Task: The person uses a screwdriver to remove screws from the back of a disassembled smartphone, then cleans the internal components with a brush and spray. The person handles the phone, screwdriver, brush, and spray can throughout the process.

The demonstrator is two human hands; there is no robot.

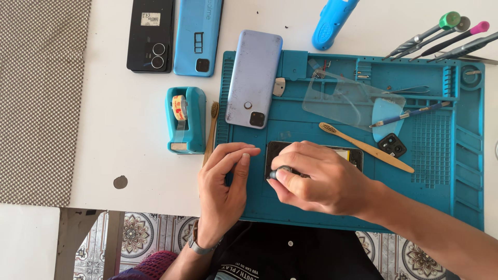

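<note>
As seen from the head view, with both hands low over the mat:

Work piece: opened phone (275, 151), dark, flat, back cover off; lying on the near-left part of the blue work mat (311, 205), mostly hidden under the hands.
Right hand (321, 181): fingers clenched around a small screwdriver (276, 172) with a round dark-and-grey cap; tip hidden, apparently set into the phone's left end.
Left hand (225, 179): flat, not gripping; fingertips pressing just beside the phone's left edge, steadying it; grey watch band at the wrist.
Technique note: best kept upright over the screw, light downward pressure, turned from the fingertips; phone pinned by the left hand against sliding.
Mat: rubbery, matte, ribbed borders and moulded compartments along the far and right sides.
Far on mat: pale lilac phone back (254, 78), smooth, rounded corners, square camera block; clear plastic cover (345, 101), thin and glossy.
Right of work piece: wooden-handled brush (365, 148), slanted; small black camera module (392, 145); blue triangular pick (386, 116) under thin tweezers.
Desk (119, 114): white, smooth; blue tape dispenser (185, 119) to the left; black phone (151, 35) and blue phone (198, 36) at far left.
Far right: cluster of metal precision drivers (441, 36) with coloured caps.
</note>
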